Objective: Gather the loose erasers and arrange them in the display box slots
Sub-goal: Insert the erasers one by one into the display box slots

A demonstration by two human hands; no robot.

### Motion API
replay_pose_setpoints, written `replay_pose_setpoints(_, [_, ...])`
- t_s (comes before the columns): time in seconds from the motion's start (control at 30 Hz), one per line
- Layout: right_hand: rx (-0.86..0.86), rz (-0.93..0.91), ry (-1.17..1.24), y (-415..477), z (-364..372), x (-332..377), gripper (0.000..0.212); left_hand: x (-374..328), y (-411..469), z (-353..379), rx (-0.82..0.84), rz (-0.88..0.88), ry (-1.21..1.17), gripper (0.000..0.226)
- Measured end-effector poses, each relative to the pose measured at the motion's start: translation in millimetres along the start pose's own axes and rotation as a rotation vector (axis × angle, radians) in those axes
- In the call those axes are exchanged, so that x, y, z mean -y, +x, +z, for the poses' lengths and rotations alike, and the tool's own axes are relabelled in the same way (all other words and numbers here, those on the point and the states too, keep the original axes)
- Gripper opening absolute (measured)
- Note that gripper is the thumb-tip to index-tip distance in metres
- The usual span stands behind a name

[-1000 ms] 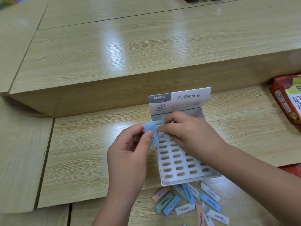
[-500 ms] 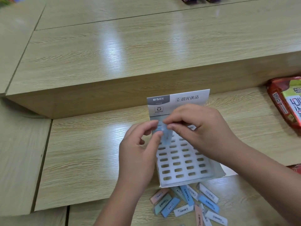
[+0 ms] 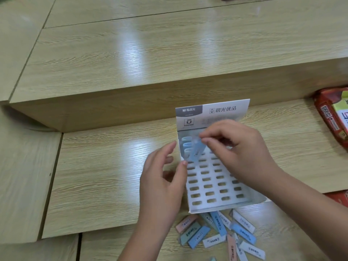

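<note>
Table (image 3: 116,178): pale wood-grain boards, with a raised step (image 3: 169,59) of the same wood running across behind the lower surface where everything sits.
Display box (image 3: 209,185): white card, standing on the lower board just in front of the step, its printed lid flap (image 3: 212,112) upright at the back. The insert is a grid of small oval slots (most of them open and unfilled); three pale blue erasers (image 3: 185,146) stand in the back-left slots, one behind another.
Snack packet (image 3: 333,117): red and green, lying at the right edge, well apart from the box.
Right hand (image 3: 239,151): reaching over the back half of the box, thumb and forefinger pinched shut on the top end of a blue eraser (image 3: 195,150), the other fingers curled.
Left hand (image 3: 162,178): just beside the box's left wall, fingers spread loosely and holding nothing; the thumb tip is near the lower end of the blue eraser, though whether it touches I cannot tell.
Blue eraser: tilted, its lower end down at the left column of slots just in front of the three already standing.
Loose erasers (image 3: 222,234): a scattered heap of blue, pink, green and white sleeved bars on the table just in front of the box's near edge, some overlapping.
</note>
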State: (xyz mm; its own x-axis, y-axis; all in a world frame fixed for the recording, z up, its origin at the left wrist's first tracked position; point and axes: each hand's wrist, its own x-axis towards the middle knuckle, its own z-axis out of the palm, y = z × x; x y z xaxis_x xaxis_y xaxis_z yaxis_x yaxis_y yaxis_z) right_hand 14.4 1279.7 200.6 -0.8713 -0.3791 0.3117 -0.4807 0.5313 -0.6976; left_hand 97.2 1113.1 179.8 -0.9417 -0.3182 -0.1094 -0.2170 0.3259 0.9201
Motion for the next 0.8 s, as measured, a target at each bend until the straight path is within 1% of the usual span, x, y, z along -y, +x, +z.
replay_pose_setpoints(0.07, [-0.036, 0.13, 0.196, 2.3, -8.3, 7.4, 0.014, -7.2, 3.6, -1.2, -0.003, 0.088, 0.115, 0.031])
replay_pose_setpoints(0.13, [-0.034, 0.211, 0.38, 4.7, -12.7, 15.6, 0.02, -15.9, 8.2, 1.6, 0.073, 0.124, 0.203, 0.027])
replay_pose_setpoints(0.17, [-0.034, 0.224, 0.427, 5.7, -13.3, 18.9, 0.021, -20.5, 10.0, 3.1, 0.107, 0.118, 0.199, 0.021])
replay_pose_setpoints(0.23, [-0.048, 0.259, 0.527, 6.7, -12.6, 22.9, 0.021, -29.4, 13.2, 3.8, 0.153, 0.061, 0.07, 0.007])
replay_pose_setpoints(0.3, [-0.021, 0.337, 0.624, 3.9, -10.4, 21.3, 0.027, -34.8, 14.2, 2.4, 0.215, -0.036, -0.096, 0.005])
replay_pose_setpoints(0.37, [0.072, 0.414, 0.61, -3.0, -6.6, 16.8, 0.029, -37.3, 13.6, 1.0, 0.261, -0.096, -0.18, 0.005])
replay_pose_setpoints(0.43, [0.154, 0.474, 0.62, -9.9, -4.9, 14.4, 0.017, -37.3, 14.0, 0.6, 0.273, -0.111, -0.187, 0.003])
replay_pose_setpoints(0.47, [0.169, 0.494, 0.643, -11.9, -5.4, 14.7, 0.011, -37.3, 13.7, 1.2, 0.278, -0.113, -0.181, 0.002])
replay_pose_setpoints(0.5, [0.174, 0.503, 0.668, -12.9, -6.3, 14.7, 0.009, -36.8, 13.4, 2.0, 0.282, -0.112, -0.171, 0.003])
replay_pose_setpoints(0.57, [0.166, 0.509, 0.704, -12.6, -8.5, 13.6, 0.012, -35.3, 12.6, 3.8, 0.287, -0.101, -0.128, 0.004])
replay_pose_setpoints(0.63, [0.119, 0.495, 0.688, -8.6, -10.2, 12.6, 0.015, -33.2, 12.6, 4.7, 0.273, -0.076, -0.084, 0.005])
replay_pose_setpoints(0.73, [0.074, 0.448, 0.574, -4.0, -10.9, 10.8, 0.01, -28.1, 13.4, 4.2, 0.203, -0.022, 0.039, 0.017])
replay_pose_setpoints(0.8, [0.092, 0.409, 0.382, -3.6, -9.3, 7.9, 0.011, -22.1, 15.5, 1.9, 0.096, -0.027, 0.078, 0.023])
